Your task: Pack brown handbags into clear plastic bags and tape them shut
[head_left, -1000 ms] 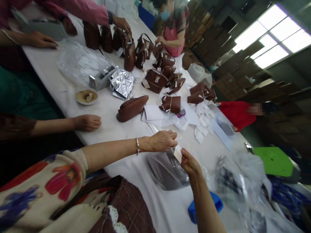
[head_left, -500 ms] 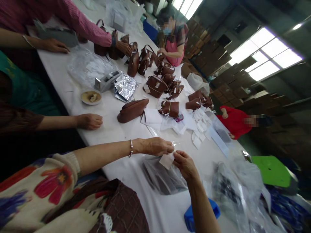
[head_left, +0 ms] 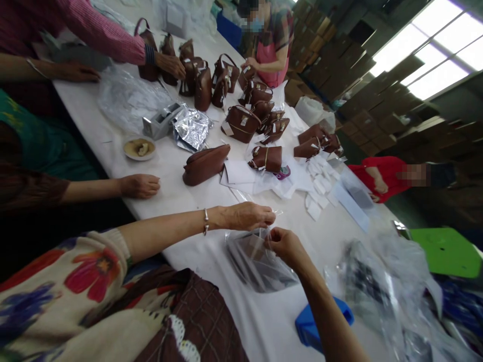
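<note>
A clear plastic bag [head_left: 260, 264] lies on the white table in front of me, with a dark, flat-looking item inside whose kind I cannot make out. My left hand [head_left: 247, 216], a silver bracelet at its wrist, is closed on the top edge of this bag. On the other side of the opening my right hand [head_left: 286, 246] is closed too, thumb and fingers pinching the film. Just beyond my hands are a brown leather handbag [head_left: 207, 165] lying on its side and a folded white sheet [head_left: 239, 172].
Several brown handbags [head_left: 241, 123] stand farther up the table [head_left: 181, 216]. A bowl [head_left: 139, 149] and silver foil [head_left: 192, 129] are at left. A co-worker's hand [head_left: 140, 186] rests nearby. At right are a blue object [head_left: 313, 324], plastic wrapping [head_left: 366, 281] and white cards [head_left: 320, 183].
The pale card that was in my right hand no longer shows. My hands stay at the bag's opening. A co-worker's pink-sleeved arm has drawn back left among the handbags.
</note>
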The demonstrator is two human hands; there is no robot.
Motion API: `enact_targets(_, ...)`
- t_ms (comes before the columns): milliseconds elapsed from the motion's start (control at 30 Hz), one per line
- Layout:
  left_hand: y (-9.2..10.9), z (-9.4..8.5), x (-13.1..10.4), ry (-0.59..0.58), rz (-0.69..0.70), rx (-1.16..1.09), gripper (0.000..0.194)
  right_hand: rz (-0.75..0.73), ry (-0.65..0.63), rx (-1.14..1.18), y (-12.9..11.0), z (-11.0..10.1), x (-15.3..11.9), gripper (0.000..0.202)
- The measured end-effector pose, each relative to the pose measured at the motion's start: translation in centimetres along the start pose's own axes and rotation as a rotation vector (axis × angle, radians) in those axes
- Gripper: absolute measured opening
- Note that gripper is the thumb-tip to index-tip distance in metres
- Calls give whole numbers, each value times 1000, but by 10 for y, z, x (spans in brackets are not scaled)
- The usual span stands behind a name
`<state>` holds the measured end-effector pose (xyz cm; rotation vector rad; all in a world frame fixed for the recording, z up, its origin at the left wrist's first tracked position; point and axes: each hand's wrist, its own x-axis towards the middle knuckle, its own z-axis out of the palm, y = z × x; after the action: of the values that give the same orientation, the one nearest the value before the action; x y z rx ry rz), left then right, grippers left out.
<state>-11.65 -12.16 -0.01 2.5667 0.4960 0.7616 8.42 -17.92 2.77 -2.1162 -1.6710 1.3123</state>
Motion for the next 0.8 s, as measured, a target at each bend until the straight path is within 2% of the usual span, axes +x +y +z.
enact_targets(100,-2,0,3,11,7,38,6,10,-48,-129,-3,4,3,5)
enact_targets(300,-3,3,8,-1,28,79,8,31,-166,-283,-10,12,5,17)
enact_targets(400,-1,-4,11,-16,37,79,10,71,-280,-339,-15,6,1,23)
enact_targets(467,1,-12,11,-54,45,111,15,104,-311,-377,-20,0,-5,23)
enact_targets(600,5,-24,7,-109,68,167,20,175,-259,-509,-22,-4,-20,15)
enact_targets(700,7,-25,1,-137,111,125,18,204,-162,-652,-17,8,-27,10)
enact_targets(800,10,-24,-5,-164,146,79,17,183,-15,-792,-11,24,-33,15)
